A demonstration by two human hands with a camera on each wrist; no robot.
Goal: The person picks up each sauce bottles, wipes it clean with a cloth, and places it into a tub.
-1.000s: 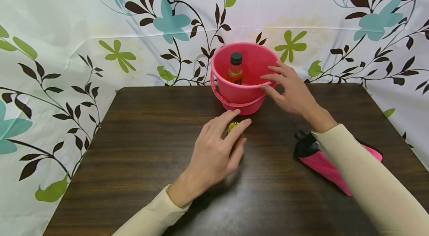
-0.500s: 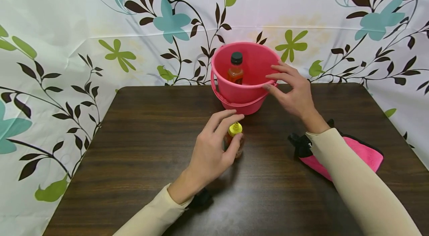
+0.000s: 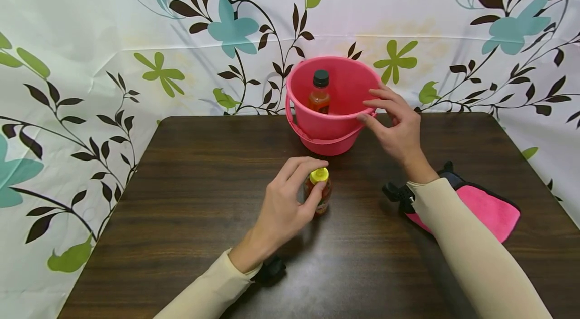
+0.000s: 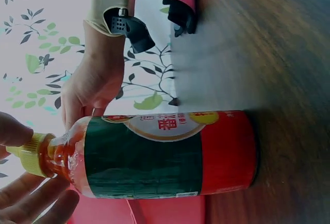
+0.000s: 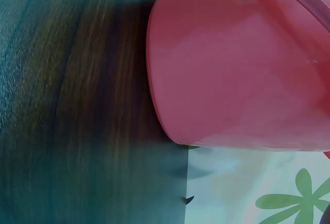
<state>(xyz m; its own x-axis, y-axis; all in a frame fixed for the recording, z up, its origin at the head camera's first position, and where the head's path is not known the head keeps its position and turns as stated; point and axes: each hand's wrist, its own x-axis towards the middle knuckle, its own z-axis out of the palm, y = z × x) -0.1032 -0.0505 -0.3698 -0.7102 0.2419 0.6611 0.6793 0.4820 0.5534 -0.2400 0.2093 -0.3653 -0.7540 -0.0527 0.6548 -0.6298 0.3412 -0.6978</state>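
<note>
My left hand [image 3: 283, 203] pinches the yellow cap of a sauce bottle [image 4: 170, 154] between thumb and fingers. The bottle stands upright on the table, with red contents and a green and red label. Just behind it is a pink bucket [image 3: 323, 128], its handle hanging down in front. My right hand [image 3: 396, 125] holds the bucket's right rim, thumb at the edge and fingers reaching over it. Inside the bucket stands another bottle [image 3: 319, 92] with a dark cap and orange-red contents; its base is hidden. In the right wrist view the bucket wall fills much of the picture.
A pink and black pouch-like item [image 3: 489, 211] lies on the right of the dark wooden table [image 3: 204, 183], partly under the right forearm. A floral curtain [image 3: 136, 22] hangs behind the table's back edge. Black wrist cameras show under both sleeves.
My left hand has drawn back slightly, and its fingers have lowered and closed around the yellow cap. The right hand keeps to the bucket's rim, its forearm shifting a little.
</note>
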